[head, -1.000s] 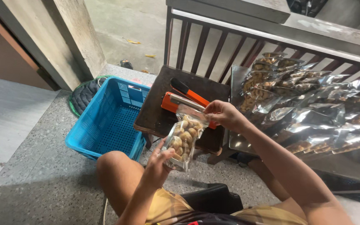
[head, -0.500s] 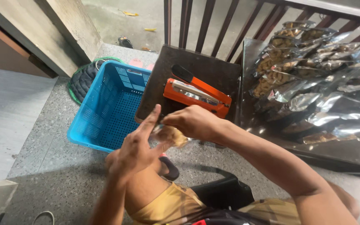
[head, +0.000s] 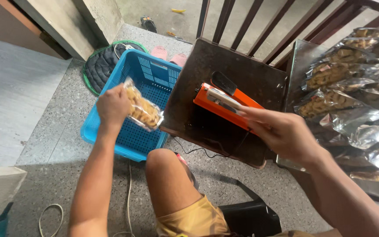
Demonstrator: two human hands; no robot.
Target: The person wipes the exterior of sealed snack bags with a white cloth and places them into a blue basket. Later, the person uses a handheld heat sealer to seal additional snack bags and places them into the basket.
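The left hand (head: pixel 112 106) grips a clear, crinkly snack bag (head: pixel 142 109) over the blue plastic basket (head: pixel 143 79); its long axis runs from 10 to 4 o'clock. Half a second ago both hands held it at the centre. The right hand (head: pixel 286 134) now hovers open, empty, beside the orange sealer (head: pixel 224 103).

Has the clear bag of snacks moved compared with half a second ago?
Yes. The left hand has carried the snack bag leftward, away from the orange sealer, and it is now over the blue basket.
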